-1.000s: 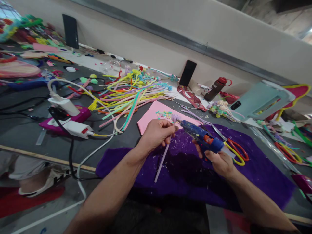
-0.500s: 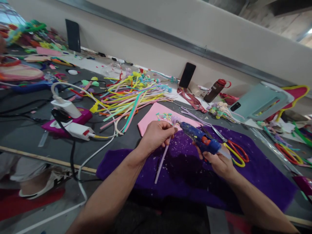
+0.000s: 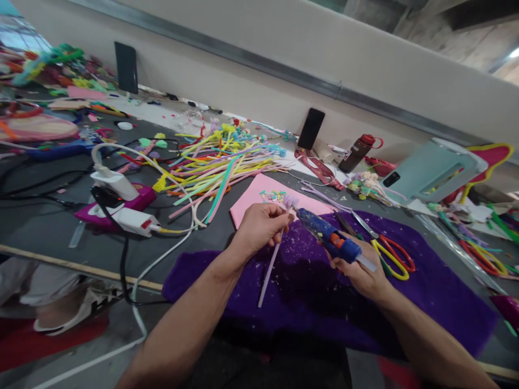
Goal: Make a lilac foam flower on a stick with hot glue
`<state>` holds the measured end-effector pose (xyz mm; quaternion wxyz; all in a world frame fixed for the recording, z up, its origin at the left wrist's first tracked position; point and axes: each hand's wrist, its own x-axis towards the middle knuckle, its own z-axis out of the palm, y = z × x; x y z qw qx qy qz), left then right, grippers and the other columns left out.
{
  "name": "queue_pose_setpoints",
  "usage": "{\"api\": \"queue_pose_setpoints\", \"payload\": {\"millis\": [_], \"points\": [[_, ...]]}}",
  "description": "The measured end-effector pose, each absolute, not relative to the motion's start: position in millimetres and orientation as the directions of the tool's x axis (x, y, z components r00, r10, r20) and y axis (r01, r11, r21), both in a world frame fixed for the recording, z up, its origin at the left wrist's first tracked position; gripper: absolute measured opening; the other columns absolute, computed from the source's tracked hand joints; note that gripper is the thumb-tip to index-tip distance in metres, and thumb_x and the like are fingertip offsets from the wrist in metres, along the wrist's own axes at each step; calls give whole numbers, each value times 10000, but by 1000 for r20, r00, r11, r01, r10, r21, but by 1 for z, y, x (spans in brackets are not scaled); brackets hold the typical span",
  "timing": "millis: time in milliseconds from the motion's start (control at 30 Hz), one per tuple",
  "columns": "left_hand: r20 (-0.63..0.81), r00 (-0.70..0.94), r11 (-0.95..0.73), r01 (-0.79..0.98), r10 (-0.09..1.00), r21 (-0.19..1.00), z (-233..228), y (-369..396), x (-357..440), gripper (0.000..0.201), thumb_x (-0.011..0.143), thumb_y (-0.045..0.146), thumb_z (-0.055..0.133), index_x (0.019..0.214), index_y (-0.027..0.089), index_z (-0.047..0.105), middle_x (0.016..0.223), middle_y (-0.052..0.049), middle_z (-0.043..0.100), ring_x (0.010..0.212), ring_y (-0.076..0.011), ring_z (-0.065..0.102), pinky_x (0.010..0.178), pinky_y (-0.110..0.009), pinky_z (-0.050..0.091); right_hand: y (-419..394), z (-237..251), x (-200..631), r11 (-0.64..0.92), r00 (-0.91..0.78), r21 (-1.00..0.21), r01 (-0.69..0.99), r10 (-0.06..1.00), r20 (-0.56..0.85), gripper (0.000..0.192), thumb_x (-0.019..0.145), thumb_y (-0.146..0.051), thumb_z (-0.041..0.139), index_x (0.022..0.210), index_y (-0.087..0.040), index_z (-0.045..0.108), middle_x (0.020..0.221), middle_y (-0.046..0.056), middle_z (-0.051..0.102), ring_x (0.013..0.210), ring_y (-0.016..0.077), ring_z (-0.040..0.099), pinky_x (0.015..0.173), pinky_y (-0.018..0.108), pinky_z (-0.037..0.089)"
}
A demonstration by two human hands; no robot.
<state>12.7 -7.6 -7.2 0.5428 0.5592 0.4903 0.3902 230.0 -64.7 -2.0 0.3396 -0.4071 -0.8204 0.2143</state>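
Note:
Between thumb and fingers, my left hand (image 3: 263,227) pinches a pale lilac pipe cleaner (image 3: 268,278), whose long stem slants down over the purple cloth (image 3: 194,273). A curled lilac tuft (image 3: 290,202) tops the stem, just above my fingertips. My right hand (image 3: 363,270) is wrapped round a blue glue gun (image 3: 320,227) with an orange part and a clear glue stick out of its back. The gun's nozzle points left and is at the tuft; whether they touch I cannot tell. Behind them, small coloured bits (image 3: 273,196) lie on a pink sheet (image 3: 247,200).
Red-and-yellow-handled scissors (image 3: 391,256) lie right of my right hand. Many coloured pipe cleaners (image 3: 227,162) are heaped behind. A magenta power strip (image 3: 140,197) with plugs and cables sits left. A phone (image 3: 311,128), a brown bottle (image 3: 359,154) and a mint-green case (image 3: 432,170) stand farther back.
My right hand has tilted the glue gun slightly, its nozzle staying by the lilac tuft. My left hand keeps its pinch on the stem. The whole view has shifted slightly.

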Motion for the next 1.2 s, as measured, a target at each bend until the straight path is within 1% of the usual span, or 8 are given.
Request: {"api": "queue_pose_setpoints", "payload": {"millis": [200, 367, 500, 767, 1100, 1200], "points": [[-72, 219, 49, 105, 973, 993, -8, -7, 11, 246, 739, 355, 563, 603, 150, 565, 383, 36, 497, 311, -48, 429, 329, -151, 341, -64, -3, 231, 580, -443, -611, 539, 812, 380, 237, 843, -362, 466, 680, -194, 507, 650, 8, 481, 564, 139, 448, 545, 262, 338], [-83, 232, 61, 98, 969, 993, -8, -7, 11, 250, 743, 356, 561, 603, 149, 563, 386, 32, 496, 312, -48, 422, 329, -150, 339, -64, -4, 230, 592, -441, -600, 537, 804, 399, 256, 844, -375, 457, 674, -191, 510, 670, 20, 504, 588, 148, 468, 559, 268, 350], [-80, 244, 61, 84, 967, 995, -9, -7, 10, 258, 749, 368, 560, 614, 148, 564, 392, 32, 500, 311, -46, 421, 325, -149, 332, -63, -6, 232, 590, -446, -595, 546, 806, 390, 261, 844, -373, 460, 662, -191, 500, 660, 15, 496, 574, 142, 458, 549, 264, 351], [-76, 247, 62, 65, 966, 996, -10, -7, 10, 260, 748, 374, 564, 616, 150, 570, 385, 35, 498, 305, -45, 415, 324, -146, 319, -63, -6, 230, 611, -466, -587, 531, 789, 400, 248, 846, -344, 449, 658, -192, 500, 661, 22, 510, 595, 148, 471, 557, 270, 351], [-92, 244, 76, 76, 966, 994, -8, -8, 11, 239, 750, 338, 555, 604, 148, 560, 383, 33, 495, 304, -44, 409, 323, -144, 313, -62, -5, 230, 609, -479, -627, 486, 785, 392, 238, 847, -331, 456, 661, -188, 499, 662, 17, 495, 583, 137, 447, 540, 262, 340], [-89, 246, 73, 74, 965, 995, -8, -8, 11, 234, 747, 335, 556, 602, 151, 560, 381, 35, 495, 310, -50, 415, 324, -147, 319, -63, -6, 229, 583, -465, -640, 501, 805, 369, 237, 848, -340, 456, 671, -187, 502, 657, 17, 492, 574, 135, 442, 531, 261, 349]]}}
